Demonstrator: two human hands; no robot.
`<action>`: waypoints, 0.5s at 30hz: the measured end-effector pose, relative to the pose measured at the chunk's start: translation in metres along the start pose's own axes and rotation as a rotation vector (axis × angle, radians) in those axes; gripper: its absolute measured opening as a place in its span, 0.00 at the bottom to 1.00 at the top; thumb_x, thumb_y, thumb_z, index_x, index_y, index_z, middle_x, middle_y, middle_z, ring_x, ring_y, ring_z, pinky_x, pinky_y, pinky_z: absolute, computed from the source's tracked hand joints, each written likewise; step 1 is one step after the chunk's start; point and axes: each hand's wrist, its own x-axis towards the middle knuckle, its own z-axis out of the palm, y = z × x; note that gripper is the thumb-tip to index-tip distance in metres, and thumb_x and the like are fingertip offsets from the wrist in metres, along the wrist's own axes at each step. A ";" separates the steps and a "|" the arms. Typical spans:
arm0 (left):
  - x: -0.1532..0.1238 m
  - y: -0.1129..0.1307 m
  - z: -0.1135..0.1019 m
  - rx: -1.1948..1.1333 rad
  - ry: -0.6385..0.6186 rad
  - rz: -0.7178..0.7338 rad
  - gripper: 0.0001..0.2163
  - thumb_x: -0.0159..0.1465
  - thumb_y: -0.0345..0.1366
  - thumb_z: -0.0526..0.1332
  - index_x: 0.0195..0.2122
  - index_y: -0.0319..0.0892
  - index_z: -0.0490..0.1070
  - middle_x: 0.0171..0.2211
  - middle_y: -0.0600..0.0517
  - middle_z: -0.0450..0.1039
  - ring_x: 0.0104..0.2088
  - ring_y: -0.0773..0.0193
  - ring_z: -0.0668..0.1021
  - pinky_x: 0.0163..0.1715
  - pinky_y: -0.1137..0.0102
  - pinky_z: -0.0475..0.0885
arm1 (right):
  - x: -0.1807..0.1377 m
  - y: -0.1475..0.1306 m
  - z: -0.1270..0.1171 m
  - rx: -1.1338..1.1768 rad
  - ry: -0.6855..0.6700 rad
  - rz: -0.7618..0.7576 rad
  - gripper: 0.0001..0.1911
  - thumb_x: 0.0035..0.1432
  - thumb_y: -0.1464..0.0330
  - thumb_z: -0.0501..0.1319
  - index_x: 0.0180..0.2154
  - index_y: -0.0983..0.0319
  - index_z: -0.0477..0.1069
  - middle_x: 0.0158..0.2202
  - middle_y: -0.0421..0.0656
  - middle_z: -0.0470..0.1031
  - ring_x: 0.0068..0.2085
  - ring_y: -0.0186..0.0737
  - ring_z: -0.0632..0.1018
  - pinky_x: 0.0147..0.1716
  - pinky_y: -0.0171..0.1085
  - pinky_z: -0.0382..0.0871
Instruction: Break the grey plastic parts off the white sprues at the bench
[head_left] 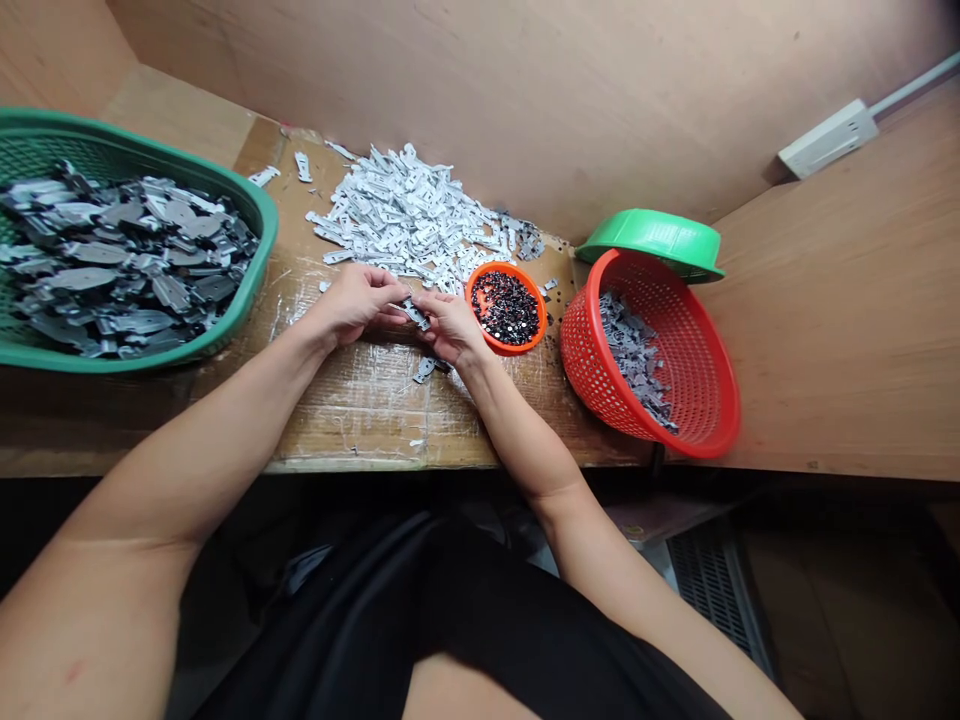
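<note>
Over the middle of the worktop, my left hand [361, 305] and my right hand [451, 325] come together on a small metal bracket [413, 312]. Fingertips of both hands pinch it, one hand at each end. Another metal piece [425, 370] lies on the worktop just below my right hand. Behind my hands spreads a heap of silvery metal brackets [409, 210]. A shallow orange bowl [541, 325] of small dark and shiny parts stands close to the right of my right hand. Fingers partly hide the held bracket.
At left stands a green basket [259, 250] full of metal assemblies. A red perforated basket [709, 390] tilts at the right, with grey metal pieces inside. Behind it rests a light green basket [652, 240]. Wooden panels enclose the worktop [360, 420]; a white socket strip [829, 138] is on the right.
</note>
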 end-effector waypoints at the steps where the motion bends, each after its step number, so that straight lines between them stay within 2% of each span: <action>1: 0.002 -0.001 -0.001 0.005 0.011 -0.005 0.13 0.59 0.28 0.81 0.28 0.43 0.77 0.28 0.48 0.79 0.28 0.61 0.84 0.35 0.66 0.87 | 0.000 -0.004 -0.004 -0.035 0.020 -0.014 0.20 0.56 0.60 0.82 0.33 0.57 0.73 0.24 0.34 0.71 0.24 0.31 0.65 0.21 0.34 0.54; 4: 0.007 0.000 -0.006 0.023 0.069 -0.028 0.13 0.58 0.27 0.81 0.29 0.43 0.77 0.26 0.49 0.78 0.28 0.58 0.85 0.34 0.65 0.87 | -0.003 -0.024 -0.028 -0.273 0.124 -0.181 0.10 0.66 0.64 0.74 0.36 0.58 0.76 0.27 0.35 0.72 0.26 0.33 0.67 0.26 0.36 0.61; 6: 0.009 0.004 -0.011 0.025 0.102 -0.035 0.12 0.59 0.27 0.80 0.30 0.43 0.77 0.27 0.49 0.78 0.29 0.58 0.86 0.37 0.64 0.88 | -0.007 -0.040 -0.046 -0.591 0.189 -0.349 0.07 0.68 0.71 0.68 0.34 0.59 0.77 0.31 0.39 0.78 0.32 0.35 0.74 0.35 0.38 0.69; 8: 0.011 0.010 -0.017 0.020 0.120 -0.041 0.11 0.61 0.27 0.78 0.31 0.42 0.77 0.27 0.50 0.77 0.30 0.60 0.86 0.41 0.65 0.88 | -0.011 -0.050 -0.058 -0.941 0.185 -0.430 0.08 0.68 0.74 0.66 0.34 0.61 0.80 0.34 0.43 0.82 0.39 0.40 0.80 0.45 0.41 0.73; 11: 0.012 0.016 -0.025 0.008 0.136 -0.041 0.10 0.63 0.24 0.75 0.31 0.41 0.76 0.27 0.51 0.76 0.28 0.63 0.84 0.42 0.66 0.87 | -0.016 -0.051 -0.053 -1.349 0.200 -0.363 0.09 0.71 0.70 0.66 0.38 0.63 0.85 0.41 0.52 0.86 0.46 0.50 0.83 0.50 0.47 0.73; 13: 0.013 0.018 -0.028 0.002 0.139 -0.026 0.11 0.62 0.24 0.76 0.32 0.42 0.76 0.26 0.52 0.76 0.28 0.63 0.84 0.39 0.67 0.87 | -0.016 -0.045 -0.041 -1.528 0.223 -0.299 0.10 0.73 0.70 0.65 0.42 0.64 0.86 0.45 0.57 0.87 0.48 0.55 0.83 0.49 0.49 0.72; 15: 0.013 0.019 -0.030 -0.003 0.135 -0.011 0.11 0.61 0.25 0.78 0.32 0.42 0.76 0.25 0.52 0.76 0.28 0.62 0.84 0.37 0.68 0.87 | -0.013 -0.041 -0.031 -1.629 0.210 -0.285 0.12 0.73 0.73 0.62 0.43 0.65 0.86 0.48 0.61 0.87 0.48 0.57 0.82 0.48 0.49 0.71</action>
